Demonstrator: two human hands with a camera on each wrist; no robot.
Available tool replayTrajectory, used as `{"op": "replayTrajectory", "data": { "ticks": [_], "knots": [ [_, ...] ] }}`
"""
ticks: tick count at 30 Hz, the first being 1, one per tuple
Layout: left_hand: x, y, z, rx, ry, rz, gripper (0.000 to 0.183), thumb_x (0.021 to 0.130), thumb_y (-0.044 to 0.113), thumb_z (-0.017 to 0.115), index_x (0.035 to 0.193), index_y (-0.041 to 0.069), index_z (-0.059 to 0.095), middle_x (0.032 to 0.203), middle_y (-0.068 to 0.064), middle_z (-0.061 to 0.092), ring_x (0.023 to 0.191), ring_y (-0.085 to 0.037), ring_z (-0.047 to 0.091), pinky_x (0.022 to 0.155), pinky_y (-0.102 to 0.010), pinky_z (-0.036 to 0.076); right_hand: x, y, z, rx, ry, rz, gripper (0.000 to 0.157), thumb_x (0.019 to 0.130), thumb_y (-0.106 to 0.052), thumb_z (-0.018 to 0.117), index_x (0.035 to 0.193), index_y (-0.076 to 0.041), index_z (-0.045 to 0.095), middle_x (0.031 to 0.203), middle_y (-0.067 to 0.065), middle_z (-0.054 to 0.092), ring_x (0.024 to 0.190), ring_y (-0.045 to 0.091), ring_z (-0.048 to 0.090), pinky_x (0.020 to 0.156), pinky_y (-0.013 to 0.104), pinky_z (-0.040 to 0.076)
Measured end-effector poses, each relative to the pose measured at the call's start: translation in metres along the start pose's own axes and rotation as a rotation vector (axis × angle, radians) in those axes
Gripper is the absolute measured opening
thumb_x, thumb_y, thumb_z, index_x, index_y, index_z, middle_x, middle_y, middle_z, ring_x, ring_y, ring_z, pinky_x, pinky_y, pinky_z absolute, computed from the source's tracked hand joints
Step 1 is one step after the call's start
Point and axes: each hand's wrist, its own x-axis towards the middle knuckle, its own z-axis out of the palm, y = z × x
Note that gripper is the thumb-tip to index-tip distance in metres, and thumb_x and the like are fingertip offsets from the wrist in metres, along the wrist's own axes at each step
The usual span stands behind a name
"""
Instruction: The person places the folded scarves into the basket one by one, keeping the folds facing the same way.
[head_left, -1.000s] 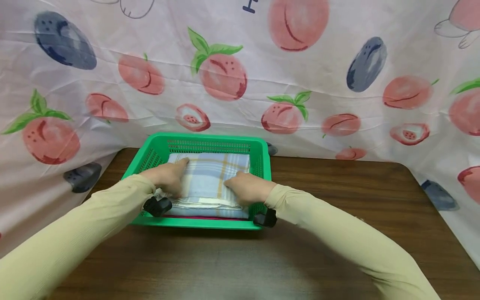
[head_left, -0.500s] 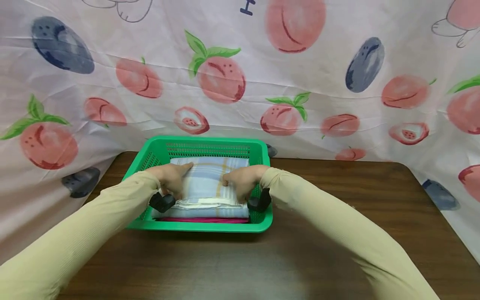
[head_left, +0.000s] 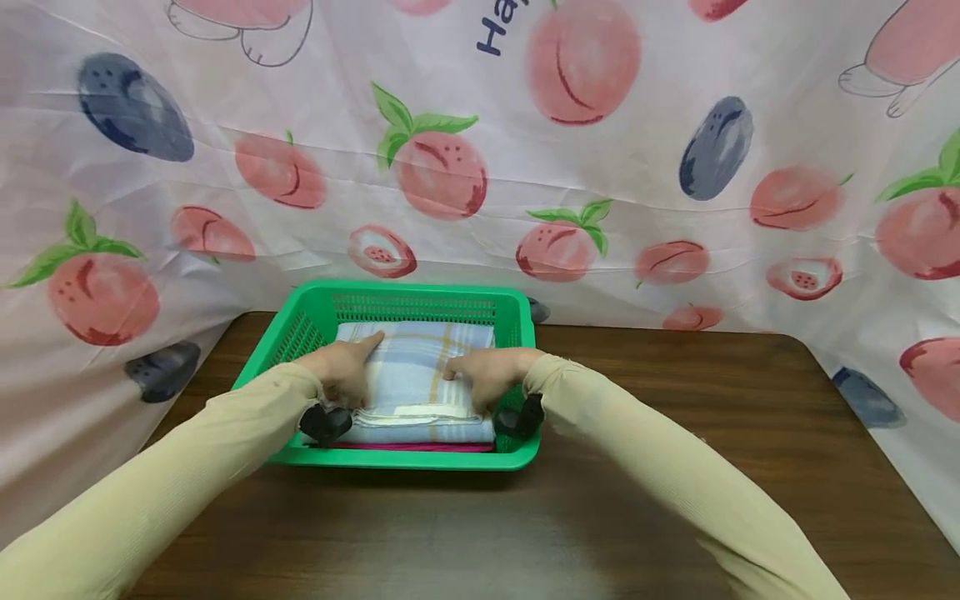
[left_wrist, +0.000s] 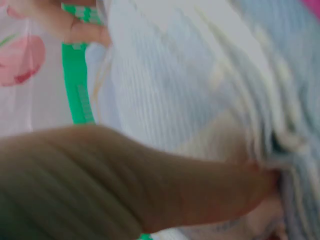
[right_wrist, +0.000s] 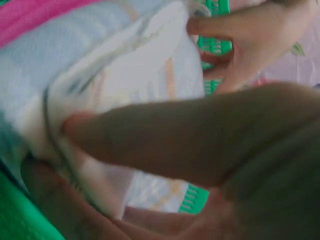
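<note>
A folded blue, white and yellow plaid cloth (head_left: 408,367) lies on top of a stack inside a green plastic basket (head_left: 397,460). A pale strip (head_left: 431,410) runs along its near folded edge. My left hand (head_left: 345,371) grips the cloth's left side; in the left wrist view its thumb (left_wrist: 200,187) presses at the layered edge. On the right side my right hand (head_left: 491,377) holds the cloth, thumb (right_wrist: 130,132) on top and fingers (right_wrist: 60,200) along the side by the basket wall. Light blue fabric (head_left: 423,433) shows beneath, over a thin pink layer (head_left: 416,447).
The basket stands on a dark wooden table (head_left: 675,400), near its back left edge. Behind and beside the table hangs a white curtain (head_left: 315,242) printed with peaches. Both wrists wear small black devices (head_left: 326,423).
The right hand has turned slightly and its wrist has risen at the basket's right side. The left hand has shifted a little. The head view has tilted upward. The basket stays in place.
</note>
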Motion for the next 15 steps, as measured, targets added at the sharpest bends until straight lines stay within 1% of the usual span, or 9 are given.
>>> {"op": "replayTrajectory", "data": {
  "ticks": [2, 3, 5, 6, 7, 10, 12, 13, 15],
  "knots": [
    [-0.003, -0.004, 0.004, 0.055, 0.061, 0.044, 0.102, 0.075, -0.001, 0.069, 0.153, 0.002, 0.005, 0.106, -0.032, 0.056, 0.056, -0.017, 0.044, 0.047, -0.026, 0.035, -0.001, 0.003, 0.002, -0.037, 0.035, -0.028, 0.064, 0.081, 0.003, 0.065, 0.140, -0.006, 0.043, 0.139, 0.013, 0.047, 0.093, 0.015, 0.048, 0.076, 0.024, 0.043],
    [-0.004, -0.006, 0.006, 0.085, 0.095, 0.070, 0.099, 0.074, 0.000, 0.070, 0.152, -0.001, 0.009, 0.113, -0.035, 0.054, 0.061, -0.021, 0.048, 0.050, -0.028, 0.036, -0.002, 0.004, 0.003, -0.061, 0.060, -0.047, 0.064, 0.081, 0.001, 0.066, 0.141, -0.006, 0.044, 0.141, 0.012, 0.047, 0.100, 0.016, 0.047, 0.081, 0.025, 0.043],
    [-0.010, -0.011, 0.009, 0.133, 0.157, 0.121, 0.092, 0.074, 0.003, 0.068, 0.149, -0.006, 0.017, 0.121, -0.037, 0.053, 0.074, -0.028, 0.052, 0.056, -0.032, 0.039, -0.005, 0.006, 0.005, -0.113, 0.115, -0.096, 0.064, 0.081, -0.002, 0.066, 0.141, -0.004, 0.045, 0.143, 0.012, 0.047, 0.116, 0.019, 0.046, 0.095, 0.028, 0.041],
    [-0.013, -0.013, 0.010, 0.155, 0.196, 0.148, 0.087, 0.074, 0.004, 0.067, 0.147, -0.009, 0.022, 0.126, -0.038, 0.050, 0.083, -0.032, 0.055, 0.060, -0.034, 0.041, -0.008, 0.006, 0.007, -0.128, 0.143, -0.115, 0.063, 0.081, -0.002, 0.066, 0.141, -0.003, 0.046, 0.143, 0.014, 0.048, 0.121, 0.022, 0.046, 0.099, 0.031, 0.041],
    [-0.016, -0.015, 0.011, 0.161, 0.231, 0.168, 0.082, 0.074, 0.004, 0.065, 0.145, -0.010, 0.027, 0.126, -0.037, 0.051, 0.090, -0.035, 0.054, 0.064, -0.035, 0.041, -0.012, 0.007, 0.008, -0.131, 0.167, -0.128, 0.062, 0.082, -0.003, 0.065, 0.141, -0.003, 0.045, 0.143, 0.015, 0.047, 0.127, 0.026, 0.044, 0.103, 0.035, 0.039],
    [-0.026, -0.019, 0.017, 0.161, 0.313, 0.215, 0.068, 0.075, 0.004, 0.060, 0.138, -0.012, 0.038, 0.120, -0.035, 0.054, 0.094, -0.038, 0.055, 0.068, -0.040, 0.043, -0.024, 0.008, 0.012, -0.121, 0.233, -0.148, 0.057, 0.086, -0.008, 0.065, 0.140, -0.002, 0.046, 0.144, 0.018, 0.045, 0.139, 0.033, 0.033, 0.111, 0.042, 0.033],
    [-0.033, -0.019, 0.022, 0.156, 0.371, 0.240, 0.058, 0.080, 0.006, 0.060, 0.132, -0.013, 0.044, 0.116, -0.034, 0.055, 0.096, -0.040, 0.057, 0.071, -0.043, 0.046, -0.032, 0.009, 0.015, -0.079, 0.266, -0.139, 0.053, 0.090, -0.012, 0.064, 0.140, -0.004, 0.048, 0.146, 0.019, 0.042, 0.142, 0.033, 0.028, 0.110, 0.045, 0.033],
    [-0.036, -0.018, 0.026, 0.155, 0.402, 0.247, 0.054, 0.082, 0.008, 0.060, 0.130, -0.013, 0.047, 0.114, -0.034, 0.055, 0.093, -0.038, 0.057, 0.071, -0.044, 0.048, -0.036, 0.010, 0.017, -0.069, 0.287, -0.139, 0.051, 0.091, -0.014, 0.063, 0.139, -0.004, 0.049, 0.147, 0.019, 0.041, 0.143, 0.034, 0.026, 0.111, 0.045, 0.033],
    [-0.044, -0.016, 0.034, 0.154, 0.485, 0.272, 0.048, 0.087, 0.012, 0.061, 0.125, -0.013, 0.051, 0.114, -0.034, 0.055, 0.095, -0.040, 0.059, 0.075, -0.049, 0.049, -0.043, 0.011, 0.020, -0.058, 0.335, -0.153, 0.047, 0.091, -0.016, 0.063, 0.136, -0.004, 0.052, 0.146, 0.019, 0.042, 0.142, 0.033, 0.028, 0.109, 0.046, 0.035]
  ]
}}
